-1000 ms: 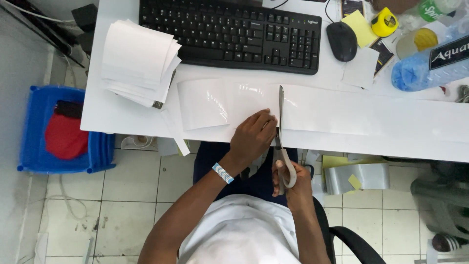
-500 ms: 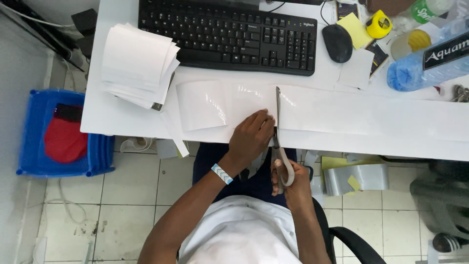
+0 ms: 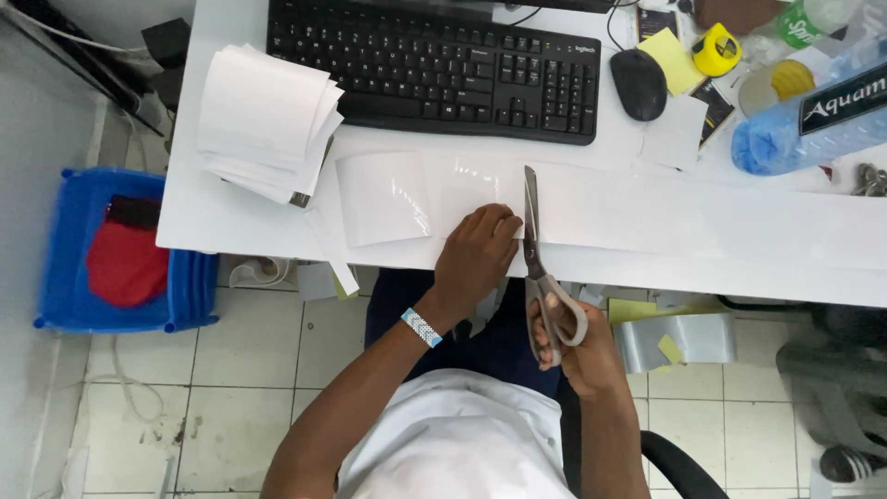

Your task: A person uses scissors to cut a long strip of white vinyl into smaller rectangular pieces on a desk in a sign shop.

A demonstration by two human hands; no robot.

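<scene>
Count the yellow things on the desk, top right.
3: a yellow sticky note beside the mouse, a yellow tape measure right of it, and a yellow lid by the blue bottle. Clutter may hide more.

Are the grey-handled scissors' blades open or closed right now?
Closed, or nearly: the grey-handled scissors show one narrow blade line across the glossy white sheet, held by the right hand.

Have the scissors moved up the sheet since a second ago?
Cannot tell. The scissors, in the right hand, reach about as near the keyboard as before; the camera shifted slightly.
</scene>
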